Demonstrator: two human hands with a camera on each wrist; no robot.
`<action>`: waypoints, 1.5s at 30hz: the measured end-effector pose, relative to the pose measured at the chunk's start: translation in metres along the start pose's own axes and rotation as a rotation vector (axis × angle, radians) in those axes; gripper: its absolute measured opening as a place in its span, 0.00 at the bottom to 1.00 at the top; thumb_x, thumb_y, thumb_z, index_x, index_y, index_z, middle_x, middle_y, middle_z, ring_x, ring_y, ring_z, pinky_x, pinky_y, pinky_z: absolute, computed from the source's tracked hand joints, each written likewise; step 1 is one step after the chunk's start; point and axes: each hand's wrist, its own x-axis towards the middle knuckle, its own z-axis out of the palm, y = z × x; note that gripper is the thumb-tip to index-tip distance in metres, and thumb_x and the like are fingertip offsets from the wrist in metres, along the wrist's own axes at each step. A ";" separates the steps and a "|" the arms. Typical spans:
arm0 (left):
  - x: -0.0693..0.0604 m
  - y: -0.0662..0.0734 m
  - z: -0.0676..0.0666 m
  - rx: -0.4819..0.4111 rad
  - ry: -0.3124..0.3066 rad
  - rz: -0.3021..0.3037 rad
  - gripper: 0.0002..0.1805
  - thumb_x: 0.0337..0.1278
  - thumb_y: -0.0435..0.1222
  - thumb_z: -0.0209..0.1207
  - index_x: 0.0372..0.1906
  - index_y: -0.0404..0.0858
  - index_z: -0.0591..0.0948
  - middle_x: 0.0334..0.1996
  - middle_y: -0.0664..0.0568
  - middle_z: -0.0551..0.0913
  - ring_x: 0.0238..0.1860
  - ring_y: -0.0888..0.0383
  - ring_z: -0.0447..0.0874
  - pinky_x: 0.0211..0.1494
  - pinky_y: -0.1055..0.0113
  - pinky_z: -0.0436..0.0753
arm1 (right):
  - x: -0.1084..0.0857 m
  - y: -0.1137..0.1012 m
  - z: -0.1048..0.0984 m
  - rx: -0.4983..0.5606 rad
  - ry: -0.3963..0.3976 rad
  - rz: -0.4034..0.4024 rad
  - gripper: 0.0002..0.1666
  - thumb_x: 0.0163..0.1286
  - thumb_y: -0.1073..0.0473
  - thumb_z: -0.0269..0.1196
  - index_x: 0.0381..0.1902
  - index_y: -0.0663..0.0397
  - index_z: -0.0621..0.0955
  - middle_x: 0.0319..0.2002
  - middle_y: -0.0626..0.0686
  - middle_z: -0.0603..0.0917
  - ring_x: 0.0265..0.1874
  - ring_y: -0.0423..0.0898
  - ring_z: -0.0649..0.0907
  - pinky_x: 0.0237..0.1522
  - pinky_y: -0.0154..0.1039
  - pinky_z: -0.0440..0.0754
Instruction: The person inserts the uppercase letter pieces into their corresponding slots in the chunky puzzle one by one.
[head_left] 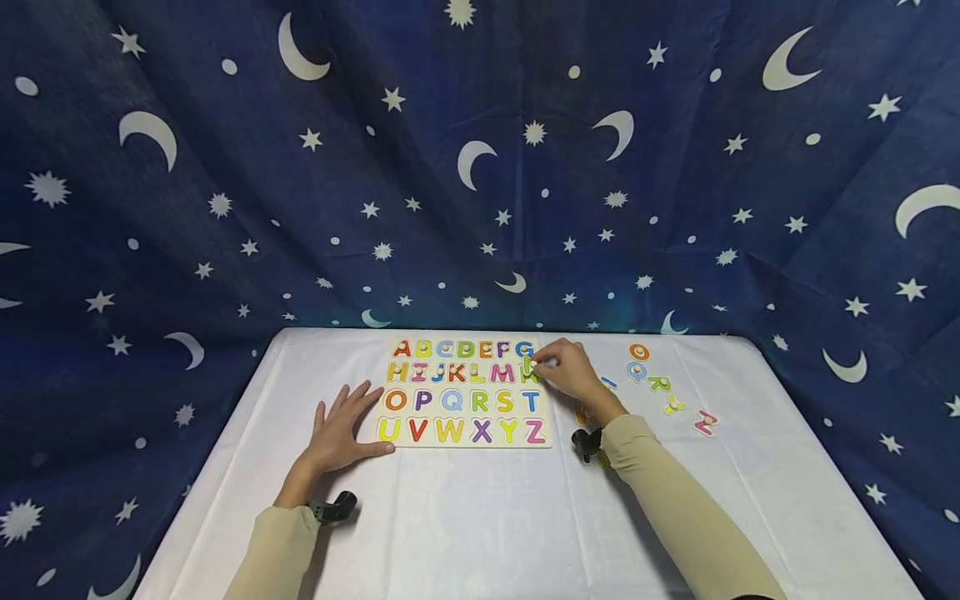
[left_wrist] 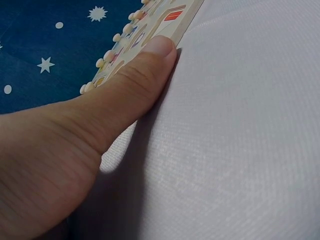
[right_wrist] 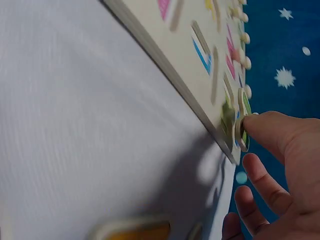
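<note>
A letter board lies on the table, with knobbed letters in its two upper rows and knobless letter slots in the two lower ones. My left hand rests spread at the board's left side; in the left wrist view the thumb of that hand touches the board's edge. Between its fingertips my right hand pinches a green letter piece, over the right end of the second row. The right wrist view shows that piece tilted above the board, with the hand's other fingers apart from it.
Right of the board lie loose letters: a red-orange O, a blue Q, a green R, a yellow Y and a pink Z. Others are partly hidden under my right forearm. A dark starry cloth hangs behind the table.
</note>
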 end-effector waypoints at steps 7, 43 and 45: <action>0.000 0.001 0.000 -0.007 -0.002 0.004 0.59 0.37 0.59 0.79 0.78 0.45 0.67 0.80 0.39 0.56 0.81 0.33 0.39 0.76 0.29 0.29 | -0.002 -0.005 0.012 -0.042 -0.026 0.007 0.05 0.64 0.58 0.74 0.38 0.51 0.92 0.45 0.55 0.86 0.43 0.52 0.77 0.48 0.49 0.72; 0.001 0.001 0.000 0.010 -0.008 -0.022 0.59 0.37 0.61 0.78 0.78 0.46 0.66 0.80 0.39 0.56 0.81 0.32 0.40 0.76 0.28 0.29 | -0.004 0.045 -0.058 -0.009 0.066 0.031 0.21 0.69 0.58 0.70 0.57 0.59 0.84 0.48 0.64 0.85 0.42 0.61 0.82 0.48 0.56 0.77; 0.001 0.001 0.000 0.010 -0.011 -0.022 0.60 0.37 0.61 0.78 0.78 0.46 0.66 0.81 0.40 0.56 0.81 0.33 0.40 0.76 0.28 0.29 | -0.007 0.058 -0.068 -0.037 0.096 0.064 0.21 0.69 0.58 0.70 0.57 0.59 0.84 0.48 0.65 0.85 0.43 0.62 0.81 0.48 0.57 0.74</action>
